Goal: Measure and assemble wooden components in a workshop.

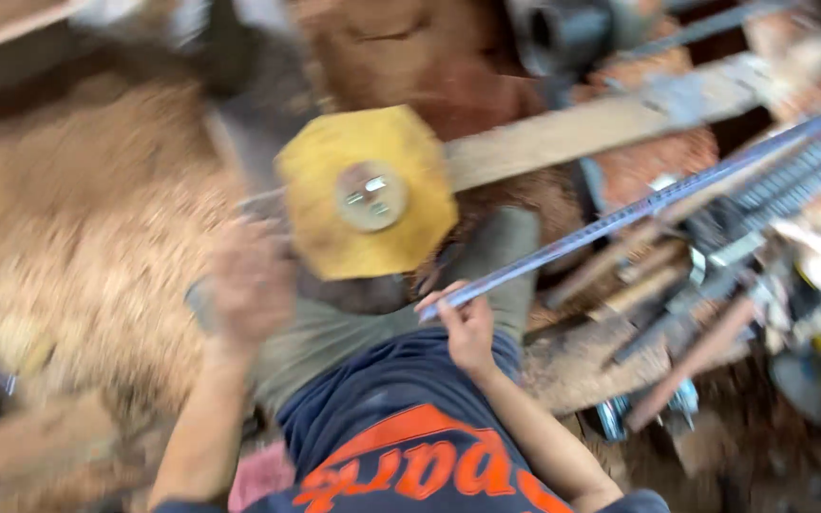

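Right hand [467,328] gripped the end of a long metal strip [658,199]; left hand [251,285], blurred, grip indeterminable, lay beside the yellow buffing wheel [320,195]

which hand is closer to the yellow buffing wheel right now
Left. The left hand, blurred, sits just below and left of the yellow buffing wheel, almost touching its edge. The right hand is lower right, gripping the end of a long metal strip.

Two hands showed, the left hand [249,285] and the right hand [467,328]. There was one yellow buffing wheel [368,195], one long metal rod [648,204] and, through the blur, perhaps one wooden plank [601,123].
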